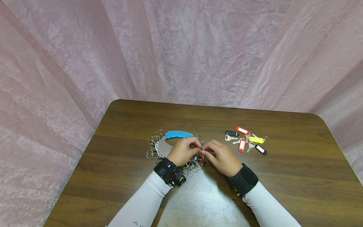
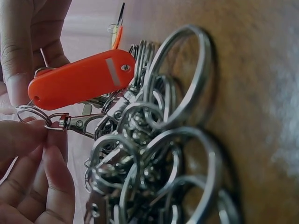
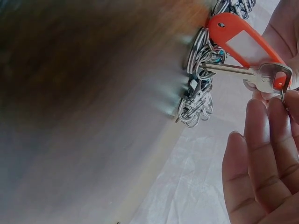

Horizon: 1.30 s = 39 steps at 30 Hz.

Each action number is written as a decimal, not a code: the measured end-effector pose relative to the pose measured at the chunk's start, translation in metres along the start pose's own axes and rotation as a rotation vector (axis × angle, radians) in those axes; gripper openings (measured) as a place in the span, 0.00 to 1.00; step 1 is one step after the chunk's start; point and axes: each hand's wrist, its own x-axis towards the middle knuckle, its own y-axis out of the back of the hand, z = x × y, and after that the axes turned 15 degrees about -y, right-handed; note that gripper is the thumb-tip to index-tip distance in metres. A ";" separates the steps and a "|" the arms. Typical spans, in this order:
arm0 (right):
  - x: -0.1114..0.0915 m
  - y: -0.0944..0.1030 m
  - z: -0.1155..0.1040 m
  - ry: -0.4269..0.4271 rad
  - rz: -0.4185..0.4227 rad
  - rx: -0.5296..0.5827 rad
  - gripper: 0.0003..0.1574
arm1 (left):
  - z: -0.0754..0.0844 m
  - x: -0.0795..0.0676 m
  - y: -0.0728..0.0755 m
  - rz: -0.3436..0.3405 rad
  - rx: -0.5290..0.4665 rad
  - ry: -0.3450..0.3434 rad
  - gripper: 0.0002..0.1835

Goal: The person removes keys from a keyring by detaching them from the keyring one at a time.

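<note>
My left hand (image 1: 182, 152) and right hand (image 1: 224, 159) meet fingertip to fingertip over the right side of a metal plate (image 1: 163, 147) with a blue handle (image 1: 179, 134), fringed with rings. In the left wrist view, the left thumb and finger pinch the end of a small swivel snap hook (image 2: 80, 124), joined to a split ring (image 2: 32, 112). A red key tag (image 2: 81, 79) dangles beside it. The right fingers hold the small ring at the head of a key (image 3: 266, 77), seen in the right wrist view in front of the tag. Fingers partly hide the join.
Right of my hands lie loose keys with tags: red tags (image 1: 242, 145), a yellow tag (image 1: 256, 140) and black tags (image 1: 261, 149). Many split rings (image 1: 190, 170) hang round the plate's edge. A pink curtain (image 1: 181, 53) hangs behind the wooden table (image 1: 113, 176).
</note>
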 end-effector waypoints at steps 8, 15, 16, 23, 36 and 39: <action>-0.001 0.000 0.001 -0.022 -0.003 0.003 0.07 | 0.000 0.000 -0.001 -0.014 -0.014 -0.020 0.10; -0.002 0.000 0.002 -0.033 -0.001 0.010 0.07 | -0.001 -0.001 -0.002 -0.014 -0.029 -0.019 0.09; -0.002 0.000 0.002 -0.031 -0.001 0.014 0.07 | -0.001 -0.001 -0.002 -0.012 -0.031 -0.018 0.09; -0.001 0.006 0.002 -0.043 0.005 0.020 0.05 | 0.001 -0.001 -0.001 -0.006 -0.034 0.006 0.08; 0.004 0.029 0.009 -0.098 0.049 -0.039 0.05 | 0.000 0.000 -0.001 -0.038 -0.008 0.035 0.06; 0.004 0.034 0.012 -0.110 0.056 -0.047 0.05 | -0.001 0.000 -0.001 -0.046 -0.006 0.029 0.05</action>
